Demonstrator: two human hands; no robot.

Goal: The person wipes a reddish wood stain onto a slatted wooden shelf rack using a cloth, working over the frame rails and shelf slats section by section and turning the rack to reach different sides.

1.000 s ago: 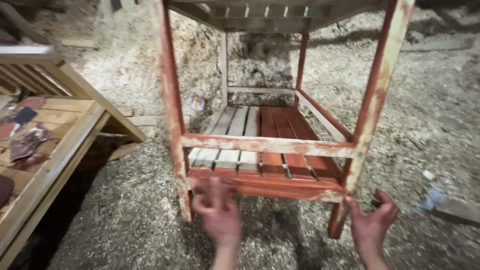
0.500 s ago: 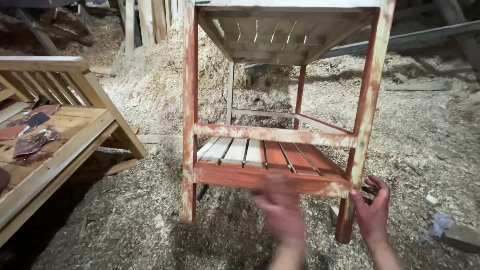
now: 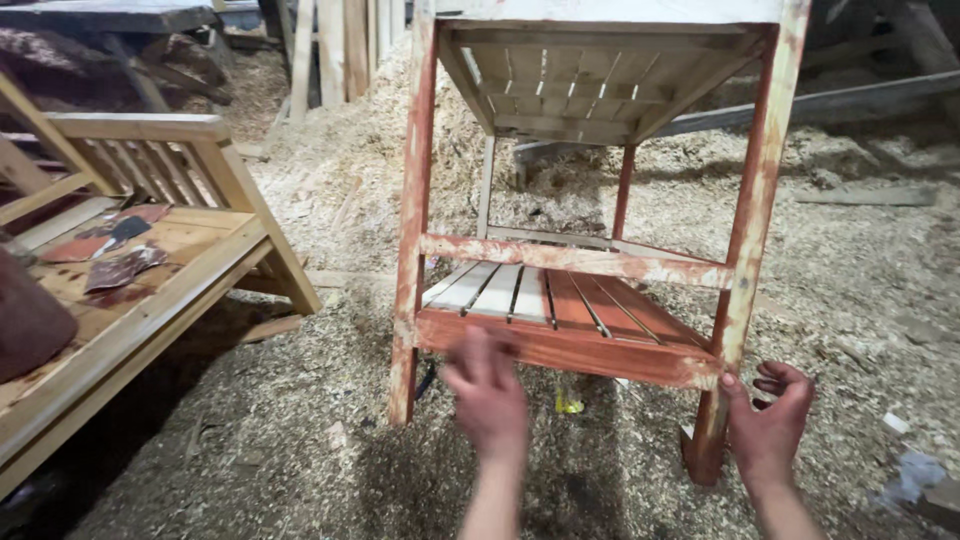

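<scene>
A red-stained wooden stand [image 3: 590,250] with a slatted lower shelf [image 3: 555,300] stands on a sawdust floor [image 3: 250,460]. The left hand [image 3: 487,395] hovers, fingers loosely spread, just before the shelf's front rail; it is blurred, so whether it touches is unclear. The right hand [image 3: 770,425] is open and curled, thumb against the front right leg [image 3: 745,250] near its foot. A bare wooden bench [image 3: 130,290] carrying sandpaper scraps [image 3: 115,250] stands at the left.

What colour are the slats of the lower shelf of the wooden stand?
Head view: lower shelf has pale bare slats on the left, red-stained on the right.
</scene>
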